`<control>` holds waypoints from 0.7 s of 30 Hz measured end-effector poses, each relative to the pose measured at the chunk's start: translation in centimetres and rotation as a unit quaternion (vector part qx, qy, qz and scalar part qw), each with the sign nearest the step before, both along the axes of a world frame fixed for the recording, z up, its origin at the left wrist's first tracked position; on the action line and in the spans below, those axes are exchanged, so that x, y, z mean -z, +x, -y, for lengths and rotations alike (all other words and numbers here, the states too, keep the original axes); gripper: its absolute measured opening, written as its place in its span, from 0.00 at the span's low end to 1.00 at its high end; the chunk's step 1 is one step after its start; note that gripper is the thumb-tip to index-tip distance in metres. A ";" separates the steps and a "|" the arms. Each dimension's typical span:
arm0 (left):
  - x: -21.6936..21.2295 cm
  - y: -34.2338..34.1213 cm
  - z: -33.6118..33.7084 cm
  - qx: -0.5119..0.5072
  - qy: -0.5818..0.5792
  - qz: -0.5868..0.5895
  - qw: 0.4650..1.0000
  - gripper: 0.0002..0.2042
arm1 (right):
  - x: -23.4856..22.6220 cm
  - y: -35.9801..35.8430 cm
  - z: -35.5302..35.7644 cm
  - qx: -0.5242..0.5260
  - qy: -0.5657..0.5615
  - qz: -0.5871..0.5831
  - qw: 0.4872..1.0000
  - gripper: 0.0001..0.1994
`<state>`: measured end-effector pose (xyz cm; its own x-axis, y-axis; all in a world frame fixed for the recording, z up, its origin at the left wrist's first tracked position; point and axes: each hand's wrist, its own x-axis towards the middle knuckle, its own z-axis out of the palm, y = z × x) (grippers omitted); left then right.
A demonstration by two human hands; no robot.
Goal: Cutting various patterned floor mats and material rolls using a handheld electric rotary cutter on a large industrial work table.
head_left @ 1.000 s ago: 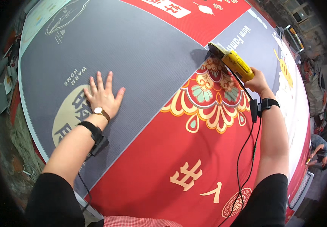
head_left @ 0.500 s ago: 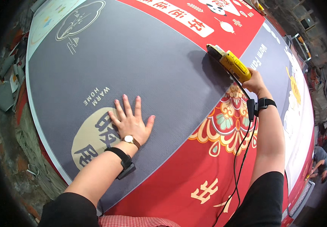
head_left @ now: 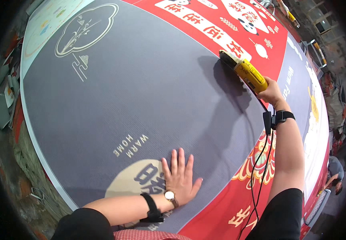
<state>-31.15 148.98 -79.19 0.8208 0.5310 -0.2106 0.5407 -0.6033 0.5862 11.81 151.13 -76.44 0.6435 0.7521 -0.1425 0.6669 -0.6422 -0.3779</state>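
A large printed mat sheet [head_left: 141, 80] spreads out in front of me, with grey and red panels. My right hand [head_left: 271, 93] is wrapped around the rear of a yellow electric cutter [head_left: 251, 76]. The cutter's dark head rests along the border between the grey panel and the red panel [head_left: 267, 60] beyond it. My left hand [head_left: 183, 180] lies flat on the grey panel, fingers spread, beside a beige round print [head_left: 129, 180]. It holds nothing. The cutter's head hides where it meets the sheet.
Black cables [head_left: 257, 180] hang from my right wrist strap [head_left: 285, 116] over the sheet. Folded cloth and scraps [head_left: 5, 102] lie past the left edge. At the far right another person [head_left: 335, 174] bends by the sheet's edge. A second yellow tool [head_left: 292, 17] shows at the top right.
The cutter in my right hand has moved farther away along the grey-red border. The view has shifted forward, so the prints appear lower. My left hand stays flat near the beige print.
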 end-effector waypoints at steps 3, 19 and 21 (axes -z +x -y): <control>0.1 -1.5 -5.2 -0.032 -0.115 0.139 0.983 0.38 | 0.4 0.0 -2.1 0.036 -0.013 -0.027 0.999 0.30; 5.0 -5.5 -44.7 -0.172 0.314 -0.206 0.911 0.31 | -1.1 -5.2 -18.4 0.024 -0.009 -0.065 0.998 0.24; 4.8 -5.4 -44.7 -0.170 0.309 -0.204 0.913 0.32 | -1.1 -5.8 -20.5 0.030 -0.012 -0.062 0.998 0.23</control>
<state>-36.52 193.72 -83.99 0.5055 0.8621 -0.0364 0.8563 -0.5064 -0.1019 6.02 171.61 -75.38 0.6641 0.7076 -0.2413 0.5757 -0.6899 -0.4389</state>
